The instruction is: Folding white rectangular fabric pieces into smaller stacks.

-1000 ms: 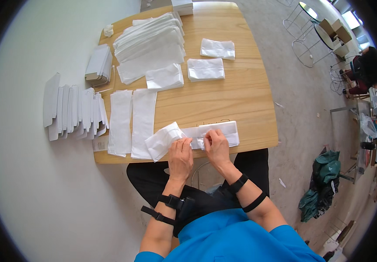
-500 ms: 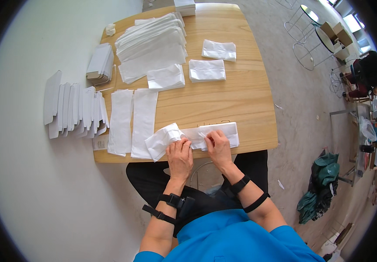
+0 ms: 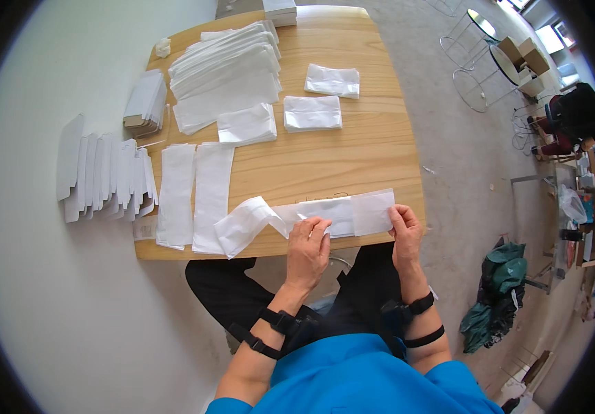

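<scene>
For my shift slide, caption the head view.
Right hand holding the right end of a thin white rectangular strip, left hand over its middle, on a light-brown wooden table.

The strip (image 3: pixel 373 212), thin and white, lies flat along the near edge of the surface (image 3: pixel 325 162), running left to right. Its middle is brighter; its right end is a greyer, slightly see-through panel, the outer edge pinched in the right hand (image 3: pixel 406 231). The left hand's (image 3: pixel 309 241) fingers touch its middle. At its left end a creased white sheet (image 3: pixel 246 222) bends in an arch; whether the two join is unclear.
</scene>
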Tool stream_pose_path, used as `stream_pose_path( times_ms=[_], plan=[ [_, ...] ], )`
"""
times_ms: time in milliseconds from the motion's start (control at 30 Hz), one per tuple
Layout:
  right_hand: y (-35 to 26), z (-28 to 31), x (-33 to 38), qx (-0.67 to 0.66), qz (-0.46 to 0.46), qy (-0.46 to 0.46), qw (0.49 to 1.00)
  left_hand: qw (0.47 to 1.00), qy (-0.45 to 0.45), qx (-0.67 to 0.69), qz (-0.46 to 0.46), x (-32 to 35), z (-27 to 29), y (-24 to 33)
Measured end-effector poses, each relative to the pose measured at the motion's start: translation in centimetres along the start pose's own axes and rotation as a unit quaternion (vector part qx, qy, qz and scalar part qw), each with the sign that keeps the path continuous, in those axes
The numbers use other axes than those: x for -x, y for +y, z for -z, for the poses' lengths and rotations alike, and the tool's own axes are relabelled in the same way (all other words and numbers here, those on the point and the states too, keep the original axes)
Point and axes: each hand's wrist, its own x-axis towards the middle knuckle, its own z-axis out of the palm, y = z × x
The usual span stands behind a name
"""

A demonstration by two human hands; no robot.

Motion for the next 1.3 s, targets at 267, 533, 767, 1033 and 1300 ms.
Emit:
stream_pose_path(
  times_ms=[267, 533, 767, 1033, 1300],
  plan=[
    [2.0, 3.0, -2.1, -0.011, -0.041, 0.062, 0.997, 0.998, -0.042, -0.051, -0.010, -0.6, -2.2, 0.6],
    [2.2, 3.6, -2.6, 0.173, 0.058, 0.198, 0.963, 0.994, -0.075, -0.081, -0.008, -0.5, -3.1, 0.3],
    [1.4, 0.7, 1.4, 0.376, 0.229, 0.146, 0.886, 0.984, -0.074, -0.164, -0.013, -0.3, -3.2, 0.6],
    [2.7, 0.7, 2.2, 0.366, 0.182, 0.142, 0.901, 0.977, -0.083, -0.194, -0.030, -0.1, -3.7, 0.7],
    [2.8, 1.4, 1.4, 0.349, 0.181, 0.143, 0.908, 0.978, -0.087, -0.189, -0.035, 0.0, -4.1, 0.6]
  ],
)
